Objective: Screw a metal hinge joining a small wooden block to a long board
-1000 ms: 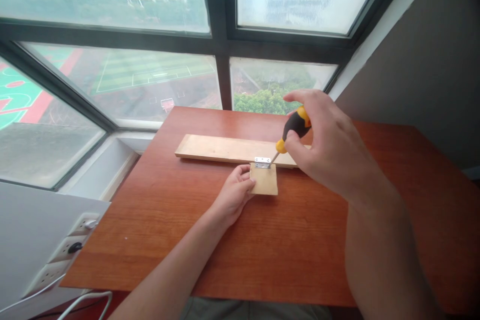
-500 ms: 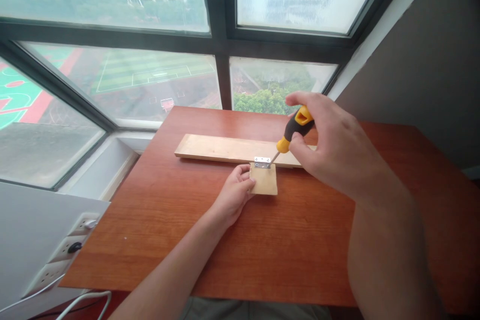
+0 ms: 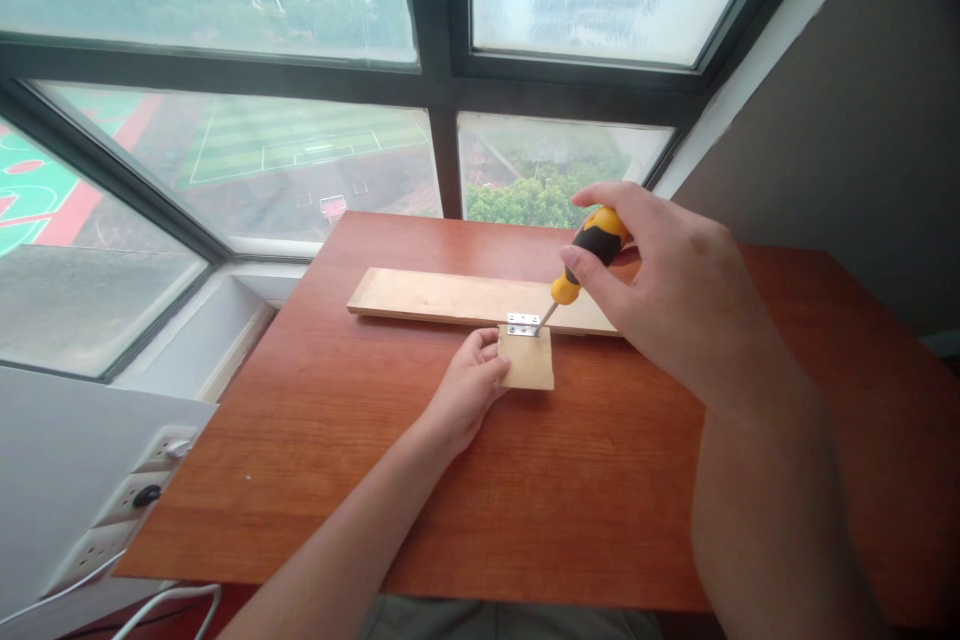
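Observation:
My right hand (image 3: 667, 290) is closed round the black and yellow handle of a screwdriver (image 3: 586, 258). Its thin shaft slants down to the left, with the tip on a small metal hinge (image 3: 523, 324). The hinge lies across the joint between a long wooden plank (image 3: 450, 297) and a small square wooden block (image 3: 527, 360). My left hand (image 3: 463, 390) grips the block's left edge, thumb on top, and holds it against the plank.
Everything lies on a reddish-brown wooden table (image 3: 525, 480) set against a large window (image 3: 300, 160). A grey wall (image 3: 862, 120) runs along the right. A white power strip with plugged cables (image 3: 127, 510) sits at the lower left, off the table edge.
My right hand has turned the screwdriver handle a little and drifted slightly rightward. The left hand and both wooden pieces stay where they were.

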Demonstrator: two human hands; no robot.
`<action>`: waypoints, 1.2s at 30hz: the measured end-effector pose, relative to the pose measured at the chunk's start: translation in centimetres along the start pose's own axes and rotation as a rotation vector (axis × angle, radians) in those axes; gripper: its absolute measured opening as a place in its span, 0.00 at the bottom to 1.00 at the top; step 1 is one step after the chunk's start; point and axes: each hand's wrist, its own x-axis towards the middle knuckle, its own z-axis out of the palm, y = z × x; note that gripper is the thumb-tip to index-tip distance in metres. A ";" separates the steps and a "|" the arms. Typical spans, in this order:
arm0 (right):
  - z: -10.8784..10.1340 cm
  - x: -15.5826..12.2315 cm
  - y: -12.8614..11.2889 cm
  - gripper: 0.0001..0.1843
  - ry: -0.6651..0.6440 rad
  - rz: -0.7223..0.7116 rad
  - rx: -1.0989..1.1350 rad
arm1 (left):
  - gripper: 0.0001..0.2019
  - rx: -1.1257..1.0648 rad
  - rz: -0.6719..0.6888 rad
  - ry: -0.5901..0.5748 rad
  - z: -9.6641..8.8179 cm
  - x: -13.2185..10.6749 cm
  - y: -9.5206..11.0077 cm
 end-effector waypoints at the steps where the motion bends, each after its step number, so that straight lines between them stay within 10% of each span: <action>1: 0.0 0.0 0.0 0.20 0.002 0.001 -0.001 | 0.18 0.002 0.000 -0.002 0.0 0.0 0.0; 14: 0.6 0.2 0.3 0.18 0.019 0.036 -0.061 | 0.17 -0.022 -0.008 -0.012 -0.3 0.2 -0.1; 22: 0.0 -0.1 0.6 0.25 -0.059 -0.180 0.253 | 0.17 -0.055 0.000 -0.031 -0.6 0.4 -0.4; 29: 1.0 0.2 0.2 0.11 -0.046 -0.104 0.113 | 0.20 -0.080 0.017 -0.053 -0.7 0.4 -0.5; 36: 0.2 -0.2 0.2 0.19 -0.121 -0.025 0.168 | 0.20 -0.076 0.015 -0.049 -0.7 0.5 -0.5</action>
